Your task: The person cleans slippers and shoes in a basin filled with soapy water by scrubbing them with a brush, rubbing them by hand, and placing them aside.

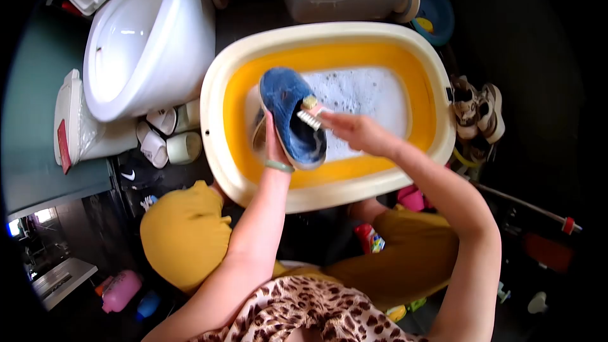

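Observation:
My left hand (274,142) grips a blue shoe (282,88) from its left side, holding it tilted over the basin with its opening facing up. Closed around a scrub brush (310,119) with white bristles, my right hand (358,133) is at the right edge of the shoe's opening. Streaks of suds show inside the shoe. Under both hands is a large basin (329,201) with a cream rim and yellow walls, holding foamy water (373,98). Another shoe (258,130) is partly hidden behind the blue one, at the basin's left.
A white toilet (190,44) stands at the upper left, with pale slippers (183,147) below it. More shoes (491,114) lean right of the basin. A blue bowl (437,9) sits at the upper right, and a pink bottle (121,291) lies at lower left.

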A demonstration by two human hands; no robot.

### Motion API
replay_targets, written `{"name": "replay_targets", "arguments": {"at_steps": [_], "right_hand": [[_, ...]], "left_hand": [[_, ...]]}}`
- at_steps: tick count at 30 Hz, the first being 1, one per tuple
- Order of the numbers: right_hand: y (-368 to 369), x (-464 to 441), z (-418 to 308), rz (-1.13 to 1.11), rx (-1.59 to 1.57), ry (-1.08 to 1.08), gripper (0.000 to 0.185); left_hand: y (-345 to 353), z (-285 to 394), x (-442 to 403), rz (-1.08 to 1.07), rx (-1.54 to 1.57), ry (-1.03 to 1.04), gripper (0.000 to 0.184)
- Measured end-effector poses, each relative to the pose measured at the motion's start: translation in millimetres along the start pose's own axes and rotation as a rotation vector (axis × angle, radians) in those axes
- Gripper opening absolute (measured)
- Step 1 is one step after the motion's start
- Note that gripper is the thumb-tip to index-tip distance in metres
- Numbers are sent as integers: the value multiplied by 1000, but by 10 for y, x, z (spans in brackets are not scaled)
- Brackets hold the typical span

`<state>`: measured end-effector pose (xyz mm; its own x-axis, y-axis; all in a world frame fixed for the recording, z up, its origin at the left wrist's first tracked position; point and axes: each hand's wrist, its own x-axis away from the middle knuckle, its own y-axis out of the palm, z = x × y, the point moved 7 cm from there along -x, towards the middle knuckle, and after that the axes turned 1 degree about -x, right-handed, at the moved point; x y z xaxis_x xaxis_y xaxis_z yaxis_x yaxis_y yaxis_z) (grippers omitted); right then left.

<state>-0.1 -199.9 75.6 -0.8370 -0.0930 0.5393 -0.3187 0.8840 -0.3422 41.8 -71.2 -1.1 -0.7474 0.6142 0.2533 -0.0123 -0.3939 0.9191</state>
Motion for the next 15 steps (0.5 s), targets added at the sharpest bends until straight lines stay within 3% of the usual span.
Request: {"name": "replay_targets", "arguments": {"at_steps": [1,3,4,6,8,10,11,13,14,15], "right_hand": [[44,-59,68,12,-76,10,41],[220,-168,206,3,-111,-107,42],[296,-101,203,-52,-127,-51,43],[340,-30,311,-225,-166,45,44],[63,53,575,-473,-146,144,43],[-305,-43,942,-448,-40,141,44],[-500,-127,1203,-334,-60,145,49],[-897,-501,1827,42,-164,4,54],[-1073,-698,2174,201,-203,-91,56],[-1083,-826,2322,289,-153,-4,58]], "left_hand": [[-150,-68,-101,-58,50,-17,79],[-446,-139,-181,157,-11,95,75],[-321,-199,-177,76,71,45,70],[-513,-303,-138,212,51,19,65],[-553,-383,-147,259,1,-2,63],[-546,-332,-111,366,-93,-1,62],[-579,-370,-78,394,-93,-6,62],[-672,-427,-3,377,-41,-303,60],[-938,-441,20,515,-170,-253,58],[-951,-471,-18,519,-208,-160,59]]}}
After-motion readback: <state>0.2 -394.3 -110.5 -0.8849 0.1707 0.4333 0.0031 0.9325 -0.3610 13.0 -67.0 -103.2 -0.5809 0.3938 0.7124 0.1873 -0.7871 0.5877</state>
